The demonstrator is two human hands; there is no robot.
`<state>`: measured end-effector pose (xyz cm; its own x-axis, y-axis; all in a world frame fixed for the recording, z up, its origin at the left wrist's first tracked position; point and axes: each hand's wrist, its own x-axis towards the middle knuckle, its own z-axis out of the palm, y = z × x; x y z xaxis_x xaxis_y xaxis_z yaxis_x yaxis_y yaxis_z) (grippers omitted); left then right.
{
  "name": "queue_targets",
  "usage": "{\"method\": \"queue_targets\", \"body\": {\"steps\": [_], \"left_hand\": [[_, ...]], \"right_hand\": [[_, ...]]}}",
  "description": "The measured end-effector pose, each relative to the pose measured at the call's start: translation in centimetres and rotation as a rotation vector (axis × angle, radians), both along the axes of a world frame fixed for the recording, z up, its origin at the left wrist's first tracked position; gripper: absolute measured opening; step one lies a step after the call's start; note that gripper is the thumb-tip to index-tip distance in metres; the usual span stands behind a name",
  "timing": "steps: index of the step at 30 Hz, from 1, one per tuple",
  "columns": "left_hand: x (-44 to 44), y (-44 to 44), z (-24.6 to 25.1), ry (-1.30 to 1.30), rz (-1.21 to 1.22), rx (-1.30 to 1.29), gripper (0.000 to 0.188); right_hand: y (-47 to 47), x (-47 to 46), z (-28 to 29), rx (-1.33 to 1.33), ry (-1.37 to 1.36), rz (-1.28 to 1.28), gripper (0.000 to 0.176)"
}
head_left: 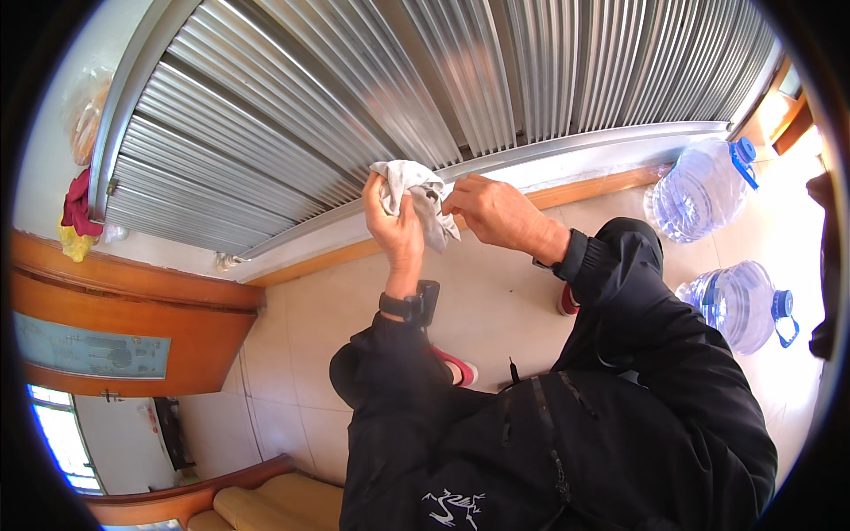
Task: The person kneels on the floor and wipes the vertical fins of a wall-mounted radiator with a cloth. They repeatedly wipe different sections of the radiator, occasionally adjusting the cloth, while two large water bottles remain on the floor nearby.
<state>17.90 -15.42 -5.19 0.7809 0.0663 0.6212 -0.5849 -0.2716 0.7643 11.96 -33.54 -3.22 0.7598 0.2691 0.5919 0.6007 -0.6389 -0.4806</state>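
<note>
Bunched in my left hand [396, 224] is a whitish-grey cloth [408, 178], with the thumb lying across it and a loose end hanging down. My right hand [490, 211] is at the cloth's right side, its thumb and fingertips pinched together at a fold. How much cloth sits between those fingertips is partly hidden. Both hands are in front of the lower edge of a ribbed metal panel [319, 113], close to its metal bottom rail [584, 147].
Two large clear water bottles with blue caps, one [700, 189] near the panel and another [734, 306] nearer me, stand on the tiled floor [312, 325] at right. A wooden cabinet or door [133, 332] borders the left. Plastic bags [78, 239] hang at the panel's left end.
</note>
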Motion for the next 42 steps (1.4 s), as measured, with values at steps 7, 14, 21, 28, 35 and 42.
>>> {"method": "queue_targets", "body": {"steps": [7,14,21,28,35,42], "left_hand": [[-2.0,0.0,2.0,0.421,-0.327,-0.428,0.045],[-2.5,0.9,2.9,0.559,-0.414,-0.549,0.038],[-3.2,2.4,2.7,0.574,-0.421,-0.369,0.033],[-3.6,2.8,2.2,0.450,-0.229,0.214,0.018],[-3.7,3.7,2.1,0.490,-0.246,0.144,0.018],[-4.0,3.3,2.9,0.437,-0.298,0.119,0.023]], "right_hand": [[-0.3,0.1,1.1,0.283,0.115,-0.088,0.036],[-0.6,0.0,1.2,0.303,0.112,-0.122,0.049],[-0.3,0.7,0.9,0.281,0.255,-0.101,0.022],[0.0,0.2,1.7,0.566,0.399,-0.153,0.034],[0.1,0.2,1.6,0.567,0.272,-0.017,0.036],[0.0,0.5,1.7,0.652,0.289,0.035,0.046]]}}
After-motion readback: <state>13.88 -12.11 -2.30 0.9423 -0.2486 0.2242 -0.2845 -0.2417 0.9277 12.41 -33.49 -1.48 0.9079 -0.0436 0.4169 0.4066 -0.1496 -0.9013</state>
